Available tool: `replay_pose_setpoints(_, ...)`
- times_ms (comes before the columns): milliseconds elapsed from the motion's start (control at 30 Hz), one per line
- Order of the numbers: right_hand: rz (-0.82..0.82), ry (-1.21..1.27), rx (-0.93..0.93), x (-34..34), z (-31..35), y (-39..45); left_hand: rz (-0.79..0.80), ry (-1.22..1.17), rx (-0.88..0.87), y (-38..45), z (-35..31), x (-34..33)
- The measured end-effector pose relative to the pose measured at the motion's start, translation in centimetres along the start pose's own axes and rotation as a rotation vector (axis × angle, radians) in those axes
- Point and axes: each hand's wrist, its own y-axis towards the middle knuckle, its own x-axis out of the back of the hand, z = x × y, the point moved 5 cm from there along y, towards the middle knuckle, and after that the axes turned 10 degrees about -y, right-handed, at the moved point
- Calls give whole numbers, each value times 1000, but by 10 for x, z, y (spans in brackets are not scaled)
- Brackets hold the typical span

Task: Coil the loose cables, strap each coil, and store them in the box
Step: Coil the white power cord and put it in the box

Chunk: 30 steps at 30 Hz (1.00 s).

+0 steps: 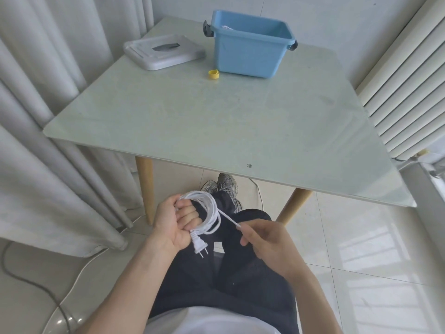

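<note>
A white cable coil (209, 208) is looped around the fingers of my left hand (173, 220), held over my lap below the table's front edge. Its two-pin plug (199, 244) hangs down from under that palm. My right hand (267, 242) pinches the cable's free end (237, 225), which runs taut from the coil. On the far side of the table (216, 126) stands the open blue box (250, 44), with something white just visible inside. A small yellow strap roll (213, 74) lies in front of the box.
The box's grey lid (163, 51) lies at the table's back left. Curtains hang on the left and a white radiator stands on the right. Dark and white cords (43, 289) trail over the tiled floor at lower left. My legs and shoes are under the table.
</note>
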Motion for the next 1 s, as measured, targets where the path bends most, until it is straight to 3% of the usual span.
replay_pose_setpoints(167,61,-274,-62,3,-18,-9,-229,-231,-234,4,-23,16)
replay_pose_setpoints(267,159,-356,-13,-9,-14,-12,-266,-267,-301,4,-21,17)
replay_pose_setpoints(433,236,-418,71,-24,3,-14,-337,192,-414,13,-18,15)
replay_pose_setpoints(533,328,-365,118,-28,15,-18,-251,537,-698,0,-14,5)
replay_pose_setpoints(600,327,-341,169,-29,23,-19,-165,721,-753,-9,-7,-2)
replay_pose_setpoints(667,204,-338,228,-23,29,-18,-39,959,-657,-10,0,-8)
replay_pose_setpoints(800,-66,-300,231,1,27,-11,321,1450,-271,-19,22,-16)
replay_pose_setpoints(1000,-355,-307,196,28,28,-10,618,1253,215,-38,45,-21)
